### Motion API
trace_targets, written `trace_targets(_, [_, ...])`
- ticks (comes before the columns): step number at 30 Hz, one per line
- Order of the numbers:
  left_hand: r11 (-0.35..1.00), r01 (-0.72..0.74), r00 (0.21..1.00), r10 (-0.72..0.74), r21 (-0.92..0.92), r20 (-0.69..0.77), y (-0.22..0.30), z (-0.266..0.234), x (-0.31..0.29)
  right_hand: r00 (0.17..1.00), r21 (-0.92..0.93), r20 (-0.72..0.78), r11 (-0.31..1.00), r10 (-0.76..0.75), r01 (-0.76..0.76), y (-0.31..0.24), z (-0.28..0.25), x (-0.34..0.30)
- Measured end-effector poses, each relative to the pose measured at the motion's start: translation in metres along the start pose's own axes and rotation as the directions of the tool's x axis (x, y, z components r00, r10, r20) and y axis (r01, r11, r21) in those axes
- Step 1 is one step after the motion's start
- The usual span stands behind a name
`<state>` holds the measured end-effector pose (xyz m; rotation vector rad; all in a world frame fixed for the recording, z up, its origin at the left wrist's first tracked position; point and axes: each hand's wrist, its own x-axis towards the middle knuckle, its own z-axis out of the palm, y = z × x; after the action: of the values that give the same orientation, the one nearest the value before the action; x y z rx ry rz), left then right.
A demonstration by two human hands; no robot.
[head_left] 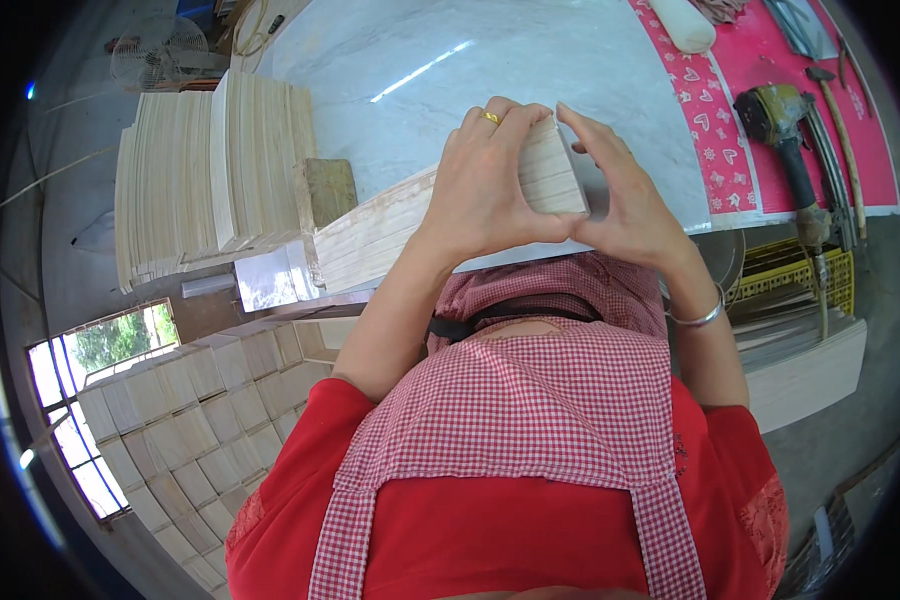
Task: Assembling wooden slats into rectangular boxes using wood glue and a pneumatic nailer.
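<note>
i've got both hands up on a bundle of thin pale wood slats (pixel 530 175), pressed together at its near end just past the edge of the marble-look tabletop (pixel 530 60). my left hand (pixel 485 185), with a gold ring on 1 finger, wraps over the top and left face of the bundle, fingers curled down on it. my right hand (pixel 625 195), a silver bangle at the wrist, closes on the right side, thumb meeting the left thumb under the end. so both are clamped on the same bundle, squeezing it square.

the bundle runs back to my left toward a small wood block (pixel 328 190). it looks light and stiff, but i judge the loose slats could slide against each other or fan out if the squeeze eases. the smooth faces seem a bit slippery, so the ends and edges are the best place to hold.

further left stand big stacks of cut slats (pixel 210 175). on the pink cloth (pixel 770 60) to my right lie a nail gun (pixel 785 135) and a hammer (pixel 838 125).
</note>
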<state>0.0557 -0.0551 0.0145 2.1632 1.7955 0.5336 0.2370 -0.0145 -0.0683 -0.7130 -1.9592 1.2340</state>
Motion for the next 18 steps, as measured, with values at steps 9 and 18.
trace_targets(9, [0.998,-0.057,0.997,0.057,-0.006,-0.042,-0.004,0.002,0.0,0.996,0.089,-0.039,0.993,-0.077,0.081,-0.018,-0.008,-0.023])
trace_targets(18, [0.998,-0.063,0.998,0.063,-0.012,-0.032,-0.006,0.004,0.002,0.989,0.17,-0.089,0.977,-0.116,0.13,-0.008,0.002,-0.002])
